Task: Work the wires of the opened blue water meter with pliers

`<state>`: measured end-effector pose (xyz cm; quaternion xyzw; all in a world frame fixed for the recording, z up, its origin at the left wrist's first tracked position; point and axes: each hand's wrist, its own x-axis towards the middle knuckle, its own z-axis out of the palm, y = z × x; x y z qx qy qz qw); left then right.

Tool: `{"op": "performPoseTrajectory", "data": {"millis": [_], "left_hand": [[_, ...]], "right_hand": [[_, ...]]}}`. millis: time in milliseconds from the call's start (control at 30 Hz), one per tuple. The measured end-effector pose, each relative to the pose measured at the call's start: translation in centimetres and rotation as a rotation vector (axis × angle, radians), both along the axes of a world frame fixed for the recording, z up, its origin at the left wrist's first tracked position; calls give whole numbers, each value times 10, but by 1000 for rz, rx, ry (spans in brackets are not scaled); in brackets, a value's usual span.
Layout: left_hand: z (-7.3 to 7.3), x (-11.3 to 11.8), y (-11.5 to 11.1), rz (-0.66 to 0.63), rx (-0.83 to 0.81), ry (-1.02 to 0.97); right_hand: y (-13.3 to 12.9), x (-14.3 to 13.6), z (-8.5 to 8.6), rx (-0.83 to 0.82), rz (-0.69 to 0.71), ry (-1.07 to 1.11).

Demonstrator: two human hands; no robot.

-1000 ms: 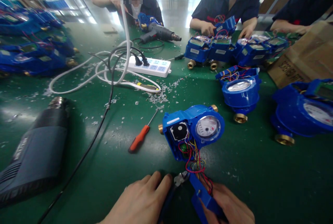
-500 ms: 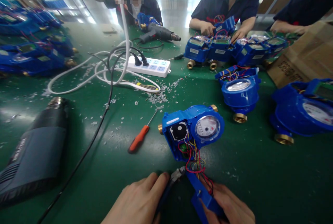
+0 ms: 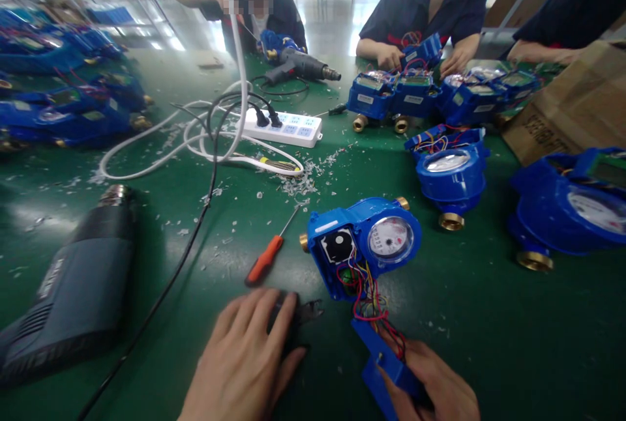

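An opened blue water meter [image 3: 364, 242] lies on the green table, with a round dial and brass ends. Coloured wires [image 3: 369, 300] run from its open box down to a blue cover piece [image 3: 386, 362]. My right hand [image 3: 435, 388] grips that cover piece at the bottom edge. My left hand [image 3: 244, 362] lies flat over the black handles of small cutting pliers [image 3: 306, 311], whose jaws point right toward the wires. An orange-handled screwdriver [image 3: 268, 258] lies just above my left hand.
A dark heat gun [image 3: 68, 297] lies at the left, its black cord [image 3: 195, 225] crossing the table. A white power strip [image 3: 286, 126] and white cable sit behind. More blue meters [image 3: 452, 173] stand right and left. A cardboard box [image 3: 572, 105] sits far right. Other people work opposite.
My left hand has moved up and left with the pliers, away from the wires, and now presses them flat on the table. The right hand still holds the cover piece.
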<state>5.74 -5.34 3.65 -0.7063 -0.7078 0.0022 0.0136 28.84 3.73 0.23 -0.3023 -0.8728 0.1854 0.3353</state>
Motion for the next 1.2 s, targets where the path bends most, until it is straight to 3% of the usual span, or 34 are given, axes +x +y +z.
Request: {"op": "performPoseTrajectory", "data": {"millis": [100,167,367,733,933,1033,1133,1200], "left_hand": [[-6,15,10,-102,268,-159],[-11,30,20,-110,333,-339],[-24,57,43,27,125,-728],[-35,63,47,170,184,-934],[-34,62,42,290,98,-1074],[-36,53,29,325,186,-958],[-39,37,11,318,271,-809],[-43,25,1,242,263,-705]], "right_hand": [[1,3,-5,-19,23,-2],[1,5,-8,-10,61,-12],[3,7,-8,-40,89,-6],[0,2,-7,-145,51,67],[-3,4,-11,-208,-80,79],[-3,5,-12,-385,-153,80],[-2,5,-12,-716,-190,149],[-1,4,-10,-934,-183,256]]}}
